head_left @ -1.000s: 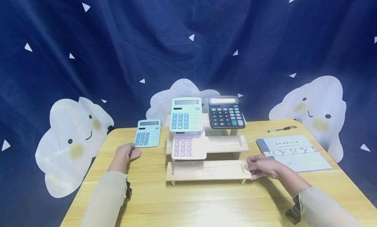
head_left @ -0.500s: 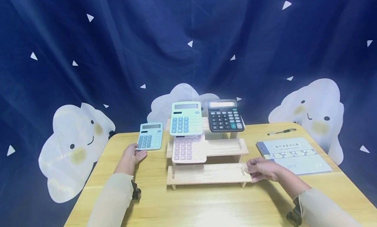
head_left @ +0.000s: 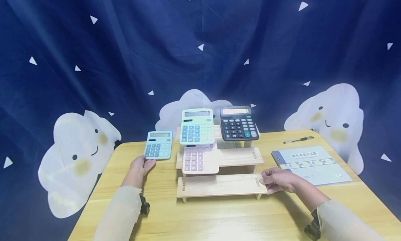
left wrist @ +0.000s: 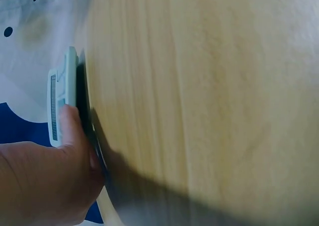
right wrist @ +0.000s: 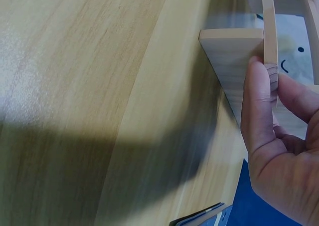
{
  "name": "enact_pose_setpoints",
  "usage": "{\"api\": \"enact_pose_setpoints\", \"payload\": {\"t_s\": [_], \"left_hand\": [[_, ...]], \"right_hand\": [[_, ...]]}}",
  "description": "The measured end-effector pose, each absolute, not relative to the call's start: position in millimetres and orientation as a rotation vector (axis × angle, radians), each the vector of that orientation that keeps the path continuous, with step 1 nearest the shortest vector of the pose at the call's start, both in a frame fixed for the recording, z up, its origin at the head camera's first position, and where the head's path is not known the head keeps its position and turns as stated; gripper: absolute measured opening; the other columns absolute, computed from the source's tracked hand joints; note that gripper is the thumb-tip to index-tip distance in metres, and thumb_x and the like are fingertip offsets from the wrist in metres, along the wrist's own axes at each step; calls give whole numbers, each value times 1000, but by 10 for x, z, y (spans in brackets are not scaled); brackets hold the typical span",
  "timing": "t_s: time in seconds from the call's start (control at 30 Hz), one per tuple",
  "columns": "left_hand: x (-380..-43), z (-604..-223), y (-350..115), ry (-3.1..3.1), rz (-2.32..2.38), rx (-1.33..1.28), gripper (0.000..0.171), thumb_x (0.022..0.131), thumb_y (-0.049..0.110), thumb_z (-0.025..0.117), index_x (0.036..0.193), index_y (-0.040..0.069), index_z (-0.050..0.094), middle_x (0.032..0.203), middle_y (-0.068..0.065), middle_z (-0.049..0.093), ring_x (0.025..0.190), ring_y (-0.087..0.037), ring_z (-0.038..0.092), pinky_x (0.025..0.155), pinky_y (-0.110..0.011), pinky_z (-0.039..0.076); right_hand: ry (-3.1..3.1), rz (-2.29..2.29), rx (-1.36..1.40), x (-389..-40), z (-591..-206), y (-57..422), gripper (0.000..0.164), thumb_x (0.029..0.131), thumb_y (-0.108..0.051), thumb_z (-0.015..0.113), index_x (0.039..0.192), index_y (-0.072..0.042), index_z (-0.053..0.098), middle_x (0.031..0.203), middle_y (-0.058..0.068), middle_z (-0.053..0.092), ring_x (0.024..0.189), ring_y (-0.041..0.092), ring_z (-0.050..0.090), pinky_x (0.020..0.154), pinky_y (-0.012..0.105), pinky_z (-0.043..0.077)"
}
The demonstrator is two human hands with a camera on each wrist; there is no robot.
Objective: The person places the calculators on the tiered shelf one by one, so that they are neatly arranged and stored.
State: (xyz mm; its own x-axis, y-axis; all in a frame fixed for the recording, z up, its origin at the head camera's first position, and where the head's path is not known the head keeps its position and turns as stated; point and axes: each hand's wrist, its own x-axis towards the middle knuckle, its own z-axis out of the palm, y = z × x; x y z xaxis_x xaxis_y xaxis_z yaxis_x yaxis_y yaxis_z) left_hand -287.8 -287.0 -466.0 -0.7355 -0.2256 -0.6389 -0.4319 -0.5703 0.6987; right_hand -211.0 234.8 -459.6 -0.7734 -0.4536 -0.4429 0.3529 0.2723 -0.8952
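Note:
A light blue calculator (head_left: 159,144) is at the far left of the table. At its near left corner, my left hand (head_left: 139,169) pinches it, the thumb on top and the fingers by the near edge. Whether the calculator (left wrist: 71,79) is off the table I cannot tell. My right hand (head_left: 280,180) grips the right end of the lowest step of a wooden stepped stand (head_left: 220,185) between thumb and fingers. On the stand's upper levels sit a mint green calculator (head_left: 197,126), a black calculator (head_left: 239,123) and a pink and cream calculator (head_left: 200,160), its top hidden behind the mint one.
Right of the stand lies a pale blue account book (head_left: 310,164) with a pen (head_left: 298,140) behind it. All of it is on a wooden table (head_left: 225,220). A dark blue curtain (head_left: 200,74) with cloud prints hangs behind.
My left hand has moved slightly right, closer in on the light blue calculator's near corner. The head view has tilted a little. My right hand keeps its grip on the stand.

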Motion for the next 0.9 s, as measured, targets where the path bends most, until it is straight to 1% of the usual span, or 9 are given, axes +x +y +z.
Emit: {"api": "enact_pose_setpoints", "payload": {"t_s": [0.1, 0.23, 0.37, 0.47, 0.63, 0.67, 0.73, 0.83, 0.9], "left_hand": [[-2878, -4660, -2886, 1400, 2461, -1037, 47, 103, 17, 29, 148, 4, 22, 73, -10, 64, 79, -18, 69, 95, -29, 50], [-2890, -4631, -2890, 1497, 2435, -995, 46, 102, 14, 31, 145, -1, 25, 70, -10, 65, 74, -18, 70, 90, -29, 53], [-2908, -4607, -2880, 1581, 2382, -945, 46, 102, 11, 30, 144, -5, 24, 68, -12, 64, 68, -18, 70, 87, -29, 55], [-2910, -4607, -2894, 1540, 2378, -889, 47, 101, 10, 29, 145, -6, 20, 69, -14, 64, 71, -20, 70, 91, -30, 52], [-2893, -4617, -2956, 1373, 2437, -772, 48, 101, 10, 30, 146, -4, 16, 78, -16, 65, 84, -25, 69, 101, -33, 44], [-2887, -4614, -2966, 1344, 2452, -739, 47, 101, 9, 30, 145, -3, 17, 80, -16, 65, 85, -25, 69, 102, -33, 43], [-2877, -4604, -2974, 1321, 2476, -679, 41, 101, 9, 32, 140, -2, 25, 81, -17, 67, 83, -25, 69, 101, -33, 43], [-2864, -4583, -2974, 1332, 2505, -608, 28, 100, 8, 36, 126, -2, 37, 79, -16, 69, 81, -23, 70, 98, -32, 47], [-2847, -4564, -2966, 1347, 2524, -590, 22, 100, 7, 38, 120, -1, 41, 78, -15, 70, 81, -23, 70, 95, -31, 49]], "right_hand": [[1886, -1575, -95, -2108, -4590, 2343, 10, 86, -6, 58, 89, -4, 48, 79, 5, 59, 69, 14, 58, 66, 28, 59], [1886, -1577, -102, -2107, -4574, 2341, 10, 87, -6, 57, 91, -3, 49, 81, 5, 60, 70, 14, 59, 66, 29, 60], [1897, -1576, -102, -2109, -4565, 2336, 10, 87, -7, 57, 91, -3, 48, 79, 5, 59, 69, 14, 58, 66, 28, 59], [1904, -1576, -94, -2109, -4570, 2330, 10, 87, -6, 58, 89, -4, 48, 78, 4, 58, 67, 13, 57, 65, 28, 59], [1905, -1571, -102, -2111, -4592, 2333, 10, 87, -6, 57, 87, -6, 47, 76, 3, 56, 66, 12, 55, 64, 27, 59], [1905, -1570, -104, -2110, -4592, 2336, 11, 87, -6, 57, 87, -6, 47, 76, 3, 55, 66, 12, 55, 64, 26, 59], [1901, -1570, -109, -2105, -4593, 2340, 11, 88, -7, 57, 87, -6, 47, 76, 3, 56, 66, 12, 56, 64, 26, 59], [1896, -1571, -110, -2092, -4591, 2339, 10, 88, -7, 58, 88, -4, 48, 79, 4, 59, 68, 13, 58, 64, 27, 59], [1898, -1572, -105, -2086, -4589, 2332, 11, 88, -7, 58, 90, -3, 48, 80, 5, 59, 69, 14, 59, 65, 27, 59]]}}
